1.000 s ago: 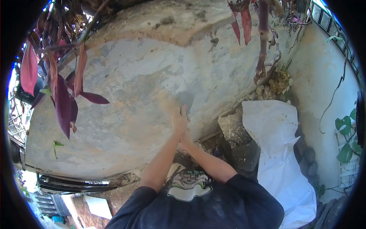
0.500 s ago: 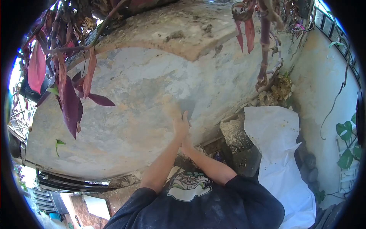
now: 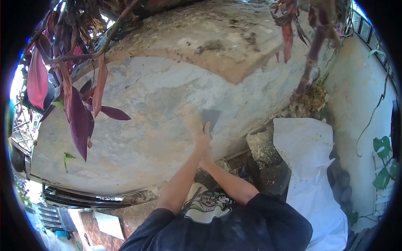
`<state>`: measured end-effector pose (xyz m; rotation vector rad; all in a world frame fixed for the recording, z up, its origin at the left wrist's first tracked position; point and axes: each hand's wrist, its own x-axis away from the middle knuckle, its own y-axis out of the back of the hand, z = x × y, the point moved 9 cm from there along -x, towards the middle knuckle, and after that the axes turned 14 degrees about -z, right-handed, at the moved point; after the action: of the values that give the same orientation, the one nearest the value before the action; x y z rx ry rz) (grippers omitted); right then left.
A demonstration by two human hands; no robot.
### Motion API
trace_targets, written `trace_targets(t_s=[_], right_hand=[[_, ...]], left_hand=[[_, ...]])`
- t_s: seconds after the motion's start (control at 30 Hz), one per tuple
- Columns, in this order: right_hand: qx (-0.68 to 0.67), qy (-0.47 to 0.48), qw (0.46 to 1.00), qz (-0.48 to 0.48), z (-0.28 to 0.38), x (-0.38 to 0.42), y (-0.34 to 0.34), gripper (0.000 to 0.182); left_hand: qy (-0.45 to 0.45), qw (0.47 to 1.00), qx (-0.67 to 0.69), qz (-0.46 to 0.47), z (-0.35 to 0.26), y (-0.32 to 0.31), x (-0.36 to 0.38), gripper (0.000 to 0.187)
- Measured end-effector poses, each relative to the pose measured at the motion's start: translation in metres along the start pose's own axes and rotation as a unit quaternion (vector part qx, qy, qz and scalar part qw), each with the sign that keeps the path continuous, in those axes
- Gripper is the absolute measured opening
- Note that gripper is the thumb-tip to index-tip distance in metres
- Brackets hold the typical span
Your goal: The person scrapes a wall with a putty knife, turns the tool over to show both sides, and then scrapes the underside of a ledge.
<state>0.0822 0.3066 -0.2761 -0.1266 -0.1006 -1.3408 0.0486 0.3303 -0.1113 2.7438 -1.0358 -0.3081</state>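
Note:
A flat dark-bladed scraper (image 3: 212, 118) lies against the weathered, patchy wall (image 3: 138, 125) ahead of me. My left hand (image 3: 202, 138) is closed around its lower end, the thumb pointing up along the blade's base. The far fingers of that hand blur into the wall. Just under the left wrist, my right hand (image 3: 207, 157) meets it, the forearms converging. The left hand and wrist cover most of the right hand, so its fingers are hidden. The scraper's handle is also out of sight within the hands.
A rough ledge with a projecting corner (image 3: 236, 77) overhangs the wall. Purple-leaved stems (image 3: 77, 121) hang at left, and a thick stem (image 3: 312, 62) at right. Below stand broken stone blocks (image 3: 264, 148) and a white sheet (image 3: 307, 167). A pale side wall (image 3: 356, 100) rises at right.
The view has shifted, so the ledge and hanging stems sit lower and farther right. Both hands stay together on the wall, slightly right in the picture, and the scraper blade is sharper.

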Motion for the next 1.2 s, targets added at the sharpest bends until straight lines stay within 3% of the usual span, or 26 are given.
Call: trace_targets(t_s=[0.1, 0.17, 0.3, 0.37, 0.43, 0.47, 0.53, 0.57, 0.6, 0.63, 0.67, 0.73, 0.77, 0.8, 0.83, 0.9, 0.93, 1.0, 1.07, 1.13, 1.17, 1.2], right_hand=[[0.001, 0.024, 0.999, -0.048, 0.002, 0.003, -0.010, 0.028], [-0.023, 0.034, 0.997, -0.061, 0.012, 0.003, -0.013, 0.029], [-0.047, 0.030, 0.995, -0.082, 0.012, 0.049, 0.006, 0.030], [-0.077, 0.054, 0.990, -0.102, 0.034, 0.043, 0.009, 0.030], [-0.108, 0.083, 0.983, -0.126, 0.053, 0.025, 0.016, 0.031], [-0.111, 0.088, 0.981, -0.130, 0.050, 0.019, 0.019, 0.031], [-0.219, -0.186, 0.958, 0.007, -0.019, 0.022, -0.011, 0.031], [-0.220, -0.190, 0.957, 0.007, -0.029, 0.020, -0.015, 0.031], [-0.061, -0.100, 0.993, 0.021, -0.022, 0.016, -0.014, 0.031], [0.097, -0.003, 0.995, 0.036, -0.012, 0.012, -0.017, 0.030], [0.095, 0.000, 0.995, 0.034, -0.009, 0.009, -0.015, 0.030], [0.001, -0.115, 0.993, 0.009, 0.017, 0.019, 0.001, 0.034], [0.000, -0.113, 0.994, 0.008, 0.036, 0.018, 0.000, 0.034], [-0.073, 0.035, 0.993, -0.087, 0.082, 0.011, 0.016, 0.021], [-0.143, 0.183, 0.956, -0.180, 0.121, 0.008, 0.034, 0.017], [-0.240, 0.080, 0.951, -0.176, 0.123, -0.020, 0.032, 0.016], [-0.230, 0.070, 0.954, -0.177, 0.119, -0.011, 0.034, 0.016], [-0.374, 0.016, 0.914, -0.156, 0.125, -0.016, 0.028, 0.015], [-0.129, 0.176, 0.949, -0.227, 0.111, 0.005, 0.037, 0.015], [-0.017, 0.088, 0.985, -0.146, 0.074, 0.024, 0.031, 0.014], [-0.019, 0.087, 0.985, -0.147, 0.055, 0.024, 0.026, 0.014], [-0.096, 0.051, 0.984, -0.144, 0.021, 0.017, 0.016, 0.013]], left_hand=[[-0.008, 1.000, -0.022, 0.003, -0.005, 0.000, -0.008, 0.031], [-0.282, 0.948, -0.126, -0.074, -0.052, -0.006, -0.022, 0.029], [-0.206, 0.973, -0.107, -0.003, -0.085, -0.015, -0.028, 0.029], [-0.304, 0.948, -0.082, -0.055, -0.046, -0.008, -0.015, 0.029], [-0.220, 0.965, -0.059, -0.131, 0.029, -0.002, -0.015, 0.030], [-0.226, 0.964, -0.057, -0.129, 0.016, 0.002, -0.011, 0.030], [-0.026, 0.998, -0.054, -0.014, 0.018, 0.007, 0.003, 0.031], [-0.023, 0.998, -0.057, -0.013, 0.017, 0.010, 0.003, 0.031], [-0.026, 0.997, -0.066, -0.009, 0.015, 0.010, 0.001, 0.032], [-0.034, 0.997, -0.074, -0.004, 0.011, 0.010, -0.001, 0.032], [-0.038, 0.996, -0.075, -0.004, 0.006, 0.010, -0.001, 0.032], [-0.025, 0.998, -0.049, -0.011, 0.000, 0.006, 0.001, 0.033], [-0.026, 0.998, -0.049, -0.011, -0.002, 0.001, -0.004, 0.033], [-0.106, 0.992, -0.045, -0.041, -0.018, -0.003, -0.012, 0.034], [-0.186, 0.979, -0.039, -0.071, -0.036, -0.005, -0.020, 0.035], [-0.156, 0.984, -0.090, -0.006, -0.098, -0.013, -0.026, 0.036], [-0.142, 0.986, -0.091, -0.003, -0.102, -0.008, -0.015, 0.036], [-0.039, 0.997, -0.040, 0.055, -0.103, -0.014, -0.017, 0.039], [-0.155, 0.982, -0.106, -0.026, -0.046, -0.014, -0.020, 0.037], [-0.143, 0.988, -0.033, -0.047, 0.013, -0.011, -0.010, 0.035], [-0.145, 0.988, -0.035, -0.045, 0.014, -0.007, -0.004, 0.035], [-0.074, 0.996, -0.040, -0.028, 0.024, -0.003, 0.000, 0.034]])
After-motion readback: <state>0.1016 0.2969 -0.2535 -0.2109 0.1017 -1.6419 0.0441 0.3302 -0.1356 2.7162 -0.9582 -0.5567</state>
